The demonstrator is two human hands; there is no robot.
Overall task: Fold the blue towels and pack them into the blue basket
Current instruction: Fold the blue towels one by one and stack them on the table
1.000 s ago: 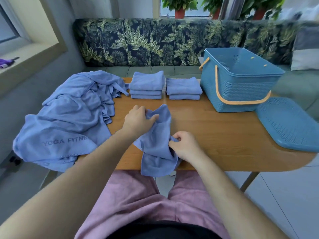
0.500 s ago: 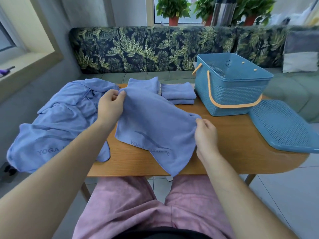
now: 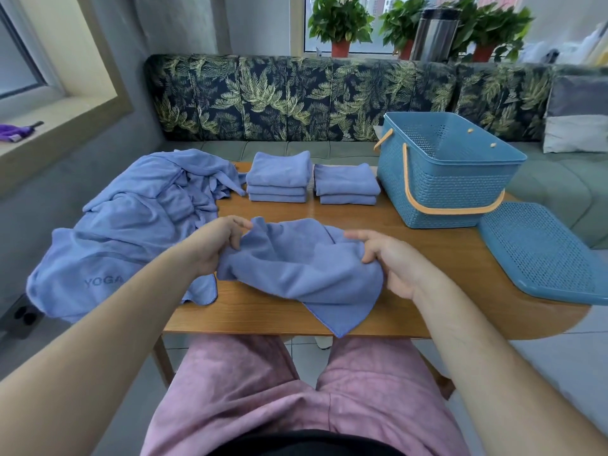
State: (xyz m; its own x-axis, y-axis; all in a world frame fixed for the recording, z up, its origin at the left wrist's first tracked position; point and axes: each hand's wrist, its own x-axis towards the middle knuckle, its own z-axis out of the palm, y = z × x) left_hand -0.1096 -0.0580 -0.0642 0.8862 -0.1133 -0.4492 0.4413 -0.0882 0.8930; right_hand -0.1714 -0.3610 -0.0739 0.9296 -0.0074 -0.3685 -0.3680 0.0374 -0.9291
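Note:
A rumpled blue towel [image 3: 302, 268] lies on the wooden table [image 3: 427, 291] in front of me, one corner hanging over the near edge. My left hand [image 3: 214, 245] grips its left end, and my right hand [image 3: 391, 261] holds its right end with curled fingers. Two stacks of folded blue towels [image 3: 279, 181] [image 3: 345, 185] sit at the far side of the table. The blue basket [image 3: 444, 185] with an orange handle stands empty to their right. A heap of unfolded blue towels [image 3: 131, 225] covers the table's left end.
The basket's blue lid [image 3: 543, 255] lies flat at the table's right end, overhanging it. A leaf-patterned sofa [image 3: 296, 97] runs behind the table. Potted plants and a metal flask stand on the sill above. My pink-trousered legs are under the near edge.
The towel was held up and spread between my hands half a second ago; now it is lowered onto the table and bunched, with my hands closer to the tabletop.

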